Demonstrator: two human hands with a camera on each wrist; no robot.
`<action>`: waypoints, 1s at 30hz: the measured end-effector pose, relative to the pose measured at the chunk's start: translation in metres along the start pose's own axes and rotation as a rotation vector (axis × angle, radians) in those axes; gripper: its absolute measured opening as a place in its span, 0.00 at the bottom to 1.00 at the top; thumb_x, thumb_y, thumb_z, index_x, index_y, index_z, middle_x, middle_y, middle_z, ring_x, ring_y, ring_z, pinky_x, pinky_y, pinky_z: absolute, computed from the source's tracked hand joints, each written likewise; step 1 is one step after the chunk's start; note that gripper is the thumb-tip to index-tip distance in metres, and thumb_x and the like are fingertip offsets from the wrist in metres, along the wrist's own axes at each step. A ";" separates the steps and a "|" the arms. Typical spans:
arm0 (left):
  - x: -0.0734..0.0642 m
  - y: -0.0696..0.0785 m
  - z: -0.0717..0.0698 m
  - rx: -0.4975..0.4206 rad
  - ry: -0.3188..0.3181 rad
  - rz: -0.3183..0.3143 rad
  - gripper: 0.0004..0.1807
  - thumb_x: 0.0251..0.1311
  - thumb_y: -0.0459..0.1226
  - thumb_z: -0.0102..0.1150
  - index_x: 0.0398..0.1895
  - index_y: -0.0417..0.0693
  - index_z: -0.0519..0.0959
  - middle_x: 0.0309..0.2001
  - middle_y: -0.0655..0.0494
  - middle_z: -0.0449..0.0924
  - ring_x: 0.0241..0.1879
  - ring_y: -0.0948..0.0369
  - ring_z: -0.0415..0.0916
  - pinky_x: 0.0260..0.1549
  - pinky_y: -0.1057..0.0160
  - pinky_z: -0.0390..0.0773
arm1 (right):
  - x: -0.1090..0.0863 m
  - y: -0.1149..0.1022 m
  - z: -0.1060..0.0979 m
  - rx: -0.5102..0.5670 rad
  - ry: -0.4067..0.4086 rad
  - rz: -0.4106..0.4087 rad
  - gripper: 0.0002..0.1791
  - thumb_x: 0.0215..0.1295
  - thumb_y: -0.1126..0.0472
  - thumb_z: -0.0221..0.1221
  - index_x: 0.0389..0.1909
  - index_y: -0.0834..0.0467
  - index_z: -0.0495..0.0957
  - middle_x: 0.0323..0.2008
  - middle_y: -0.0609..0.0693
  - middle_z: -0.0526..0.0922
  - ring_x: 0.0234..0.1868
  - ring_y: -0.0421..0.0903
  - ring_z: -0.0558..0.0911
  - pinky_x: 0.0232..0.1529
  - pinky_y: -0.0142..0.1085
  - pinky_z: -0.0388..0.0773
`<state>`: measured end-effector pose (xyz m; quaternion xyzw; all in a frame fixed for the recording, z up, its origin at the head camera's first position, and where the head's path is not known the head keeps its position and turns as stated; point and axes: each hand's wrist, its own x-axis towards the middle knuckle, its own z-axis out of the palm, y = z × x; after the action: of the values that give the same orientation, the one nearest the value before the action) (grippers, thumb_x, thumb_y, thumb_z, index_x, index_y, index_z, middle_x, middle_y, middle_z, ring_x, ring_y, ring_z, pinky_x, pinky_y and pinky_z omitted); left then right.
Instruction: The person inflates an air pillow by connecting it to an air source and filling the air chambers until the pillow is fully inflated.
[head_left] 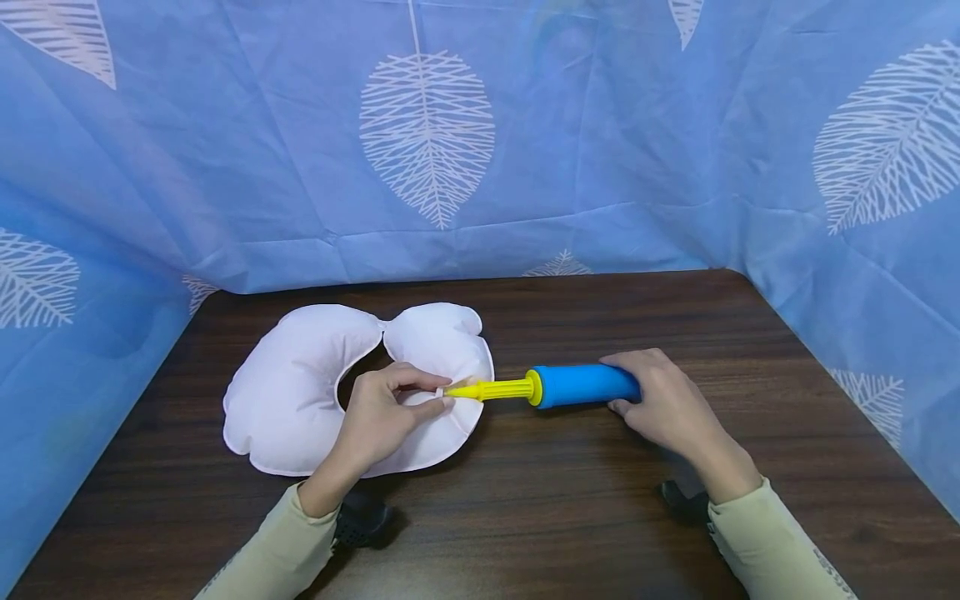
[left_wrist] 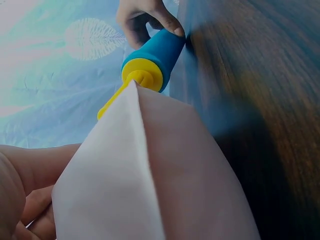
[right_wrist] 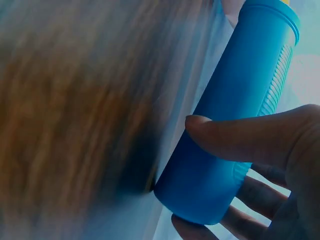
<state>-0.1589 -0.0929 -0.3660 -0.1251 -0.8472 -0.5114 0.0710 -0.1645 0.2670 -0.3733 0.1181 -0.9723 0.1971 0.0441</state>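
A white inflatable neck pillow (head_left: 288, 379), puffed up, lies on the left half of the table. My left hand (head_left: 384, 412) reaches over its right lobe and pinches the small valve (head_left: 440, 392) between thumb and fingers. The yellow nozzle of a blue hand pump (head_left: 585, 386) meets that valve. Around the far end of the blue barrel, my right hand (head_left: 663, 400) grips with thumb and fingers, as the right wrist view also shows. In the left wrist view the pillow's seam edge (left_wrist: 145, 150) covers the nozzle tip.
The dark wooden table (head_left: 570, 508) has a rounded back edge. Blue cloth (head_left: 570, 150) with white leaf prints hangs behind it and along both sides. Dark wrist devices (head_left: 363, 521) sit under both forearms, close over the tabletop.
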 end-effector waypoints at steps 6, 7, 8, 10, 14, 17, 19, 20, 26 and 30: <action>0.000 -0.002 0.002 0.014 -0.015 0.004 0.11 0.44 0.37 0.77 0.32 0.60 0.89 0.29 0.70 0.84 0.34 0.69 0.78 0.33 0.69 0.76 | -0.003 0.009 -0.005 -0.010 0.002 0.033 0.29 0.53 0.61 0.70 0.59 0.51 0.76 0.59 0.58 0.76 0.60 0.61 0.71 0.52 0.64 0.69; 0.000 -0.002 0.003 0.016 -0.014 0.006 0.11 0.44 0.37 0.77 0.32 0.60 0.89 0.29 0.70 0.84 0.34 0.69 0.78 0.33 0.68 0.75 | -0.003 0.012 -0.007 -0.013 -0.001 0.043 0.29 0.53 0.61 0.70 0.59 0.51 0.76 0.59 0.58 0.76 0.60 0.61 0.71 0.51 0.64 0.69; 0.000 -0.002 0.003 0.018 -0.012 0.007 0.11 0.44 0.37 0.77 0.32 0.60 0.89 0.29 0.70 0.84 0.34 0.69 0.78 0.32 0.68 0.75 | -0.004 0.014 -0.009 -0.018 -0.006 0.054 0.29 0.54 0.61 0.69 0.59 0.51 0.76 0.59 0.59 0.75 0.60 0.62 0.71 0.50 0.64 0.69; 0.000 -0.002 0.002 0.020 -0.005 0.011 0.11 0.44 0.36 0.77 0.32 0.60 0.89 0.29 0.69 0.84 0.34 0.69 0.78 0.32 0.68 0.75 | -0.004 0.021 -0.014 -0.034 -0.012 0.079 0.29 0.54 0.60 0.69 0.59 0.50 0.76 0.59 0.61 0.74 0.59 0.64 0.71 0.48 0.65 0.69; 0.000 -0.003 0.002 0.021 -0.002 0.010 0.11 0.44 0.36 0.77 0.32 0.61 0.89 0.29 0.69 0.84 0.33 0.68 0.77 0.32 0.68 0.75 | -0.007 0.037 -0.024 -0.061 -0.017 0.142 0.29 0.54 0.60 0.68 0.60 0.49 0.75 0.60 0.65 0.72 0.58 0.68 0.70 0.44 0.67 0.69; 0.000 -0.003 0.001 0.015 -0.004 0.005 0.11 0.44 0.36 0.76 0.32 0.61 0.89 0.29 0.69 0.84 0.33 0.68 0.77 0.32 0.68 0.75 | -0.010 0.051 -0.029 -0.079 -0.010 0.181 0.30 0.54 0.61 0.67 0.60 0.49 0.75 0.60 0.67 0.70 0.58 0.70 0.69 0.40 0.67 0.69; 0.000 -0.003 0.001 0.012 -0.004 -0.001 0.11 0.44 0.36 0.76 0.32 0.60 0.89 0.29 0.69 0.84 0.34 0.68 0.78 0.33 0.68 0.75 | -0.012 0.059 -0.032 -0.096 0.004 0.198 0.30 0.53 0.62 0.66 0.60 0.50 0.75 0.60 0.68 0.70 0.57 0.70 0.69 0.39 0.67 0.68; 0.000 -0.003 0.001 0.013 -0.004 -0.003 0.11 0.44 0.36 0.76 0.32 0.60 0.89 0.29 0.69 0.84 0.34 0.68 0.78 0.33 0.68 0.76 | -0.013 0.062 -0.033 -0.106 0.012 0.203 0.30 0.53 0.62 0.66 0.60 0.50 0.75 0.59 0.69 0.70 0.56 0.71 0.69 0.39 0.68 0.68; 0.000 -0.003 0.002 0.012 -0.002 -0.010 0.10 0.44 0.36 0.76 0.32 0.59 0.89 0.29 0.68 0.85 0.34 0.68 0.78 0.34 0.68 0.77 | -0.015 0.069 -0.036 -0.131 0.049 0.214 0.29 0.52 0.65 0.64 0.59 0.55 0.75 0.57 0.71 0.70 0.54 0.71 0.69 0.37 0.68 0.68; 0.000 -0.002 0.002 0.007 0.004 -0.018 0.10 0.44 0.36 0.76 0.31 0.58 0.89 0.29 0.68 0.85 0.34 0.68 0.78 0.35 0.68 0.77 | -0.013 0.061 -0.032 -0.107 0.073 0.184 0.29 0.51 0.68 0.61 0.58 0.56 0.76 0.57 0.70 0.72 0.55 0.70 0.69 0.38 0.67 0.69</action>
<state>-0.1598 -0.0921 -0.3684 -0.1162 -0.8499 -0.5093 0.0685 -0.1657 0.3371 -0.3684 0.0185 -0.9858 0.1525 0.0672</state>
